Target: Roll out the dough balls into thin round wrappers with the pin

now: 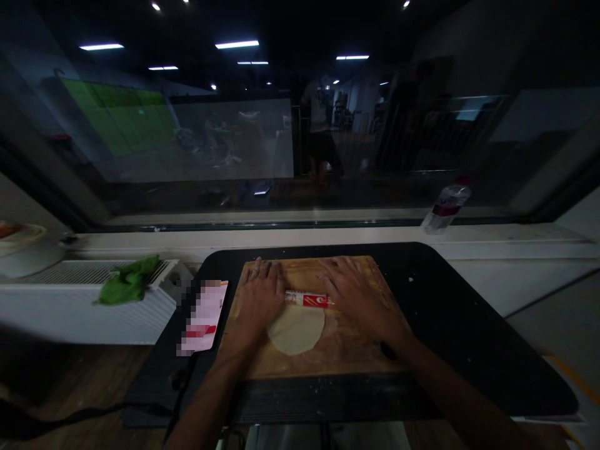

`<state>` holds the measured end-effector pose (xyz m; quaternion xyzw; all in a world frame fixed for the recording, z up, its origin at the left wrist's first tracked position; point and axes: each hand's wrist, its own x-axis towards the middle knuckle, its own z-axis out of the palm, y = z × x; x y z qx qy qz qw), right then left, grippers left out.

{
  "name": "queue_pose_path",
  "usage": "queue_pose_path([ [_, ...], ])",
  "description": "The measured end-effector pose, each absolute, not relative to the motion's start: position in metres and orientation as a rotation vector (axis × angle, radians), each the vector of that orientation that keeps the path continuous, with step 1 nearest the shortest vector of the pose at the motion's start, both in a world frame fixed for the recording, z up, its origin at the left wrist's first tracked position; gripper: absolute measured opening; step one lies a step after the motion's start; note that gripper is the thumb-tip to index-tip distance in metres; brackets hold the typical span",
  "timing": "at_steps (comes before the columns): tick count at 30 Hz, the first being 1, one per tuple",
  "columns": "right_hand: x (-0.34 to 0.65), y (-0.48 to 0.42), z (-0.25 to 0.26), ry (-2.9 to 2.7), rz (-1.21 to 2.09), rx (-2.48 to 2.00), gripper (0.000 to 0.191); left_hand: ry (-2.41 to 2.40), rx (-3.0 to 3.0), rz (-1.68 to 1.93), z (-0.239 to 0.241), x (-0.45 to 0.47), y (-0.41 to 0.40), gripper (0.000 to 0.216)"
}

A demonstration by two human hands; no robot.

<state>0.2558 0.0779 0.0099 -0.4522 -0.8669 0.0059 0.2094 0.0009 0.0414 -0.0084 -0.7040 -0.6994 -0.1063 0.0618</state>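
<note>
The left hand [262,289] is laid, unclenched, on one end of a red-and-white cylinder [307,299]; nearer, thin pale round dough [296,332] is spread on a brown wooden board [344,356]. The other end is met by the outstretched right hand [350,286]. The cylinder is judged stiff, best held by its ends; the dough, soft.

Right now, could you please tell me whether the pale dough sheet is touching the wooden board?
Touching: the head view shows the dough sheet lying flat on the wooden board, its lower edge against the wood with no gap visible.
</note>
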Motion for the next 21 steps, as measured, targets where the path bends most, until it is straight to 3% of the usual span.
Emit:
queue_pose_path([
  [10,0.260,0.122,-0.013,-2.428,0.016,-1.308,0.050,-2.161,-2.170,-0.187,0.005,0.004,0.070,0.058],
  [21,0.264,0.090,-0.009,-2.496,0.114,-1.258,0.053,-2.063,-2.289,-0.221,-0.010,-0.007,0.054,0.055],
])
